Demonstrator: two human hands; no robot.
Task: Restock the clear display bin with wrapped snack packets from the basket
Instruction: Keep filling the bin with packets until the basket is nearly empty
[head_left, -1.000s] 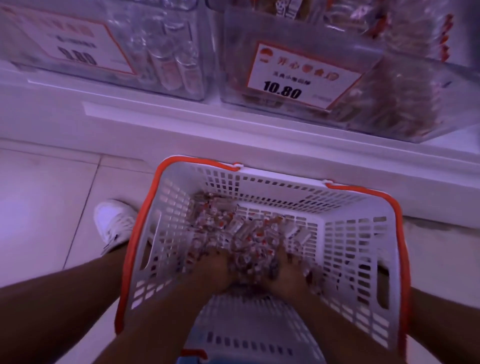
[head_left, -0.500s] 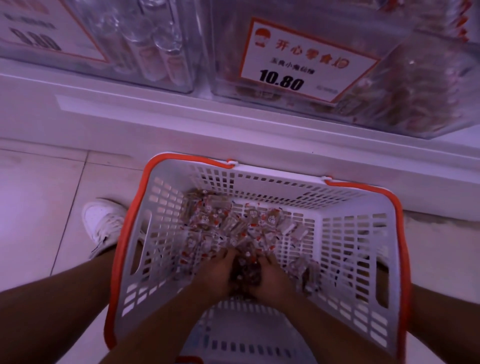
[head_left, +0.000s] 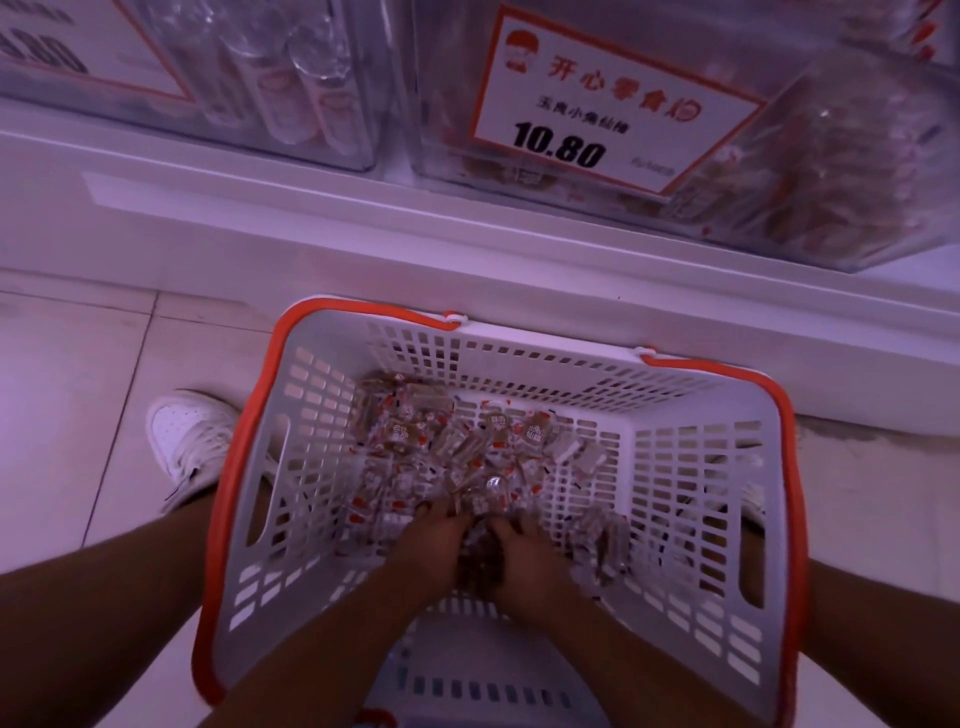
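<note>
Head view: your fingertips were buried in the snack packets, so exact grip was hard to read. Left hand and right hand curled together around a clump, inside the basket, below the display bin.

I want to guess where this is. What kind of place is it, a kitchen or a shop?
Most likely a shop. A price tag reading 10.80 hangs on a clear bin of wrapped snacks on a shelf, and a shopping basket of snack packets sits on the tiled floor.
</note>
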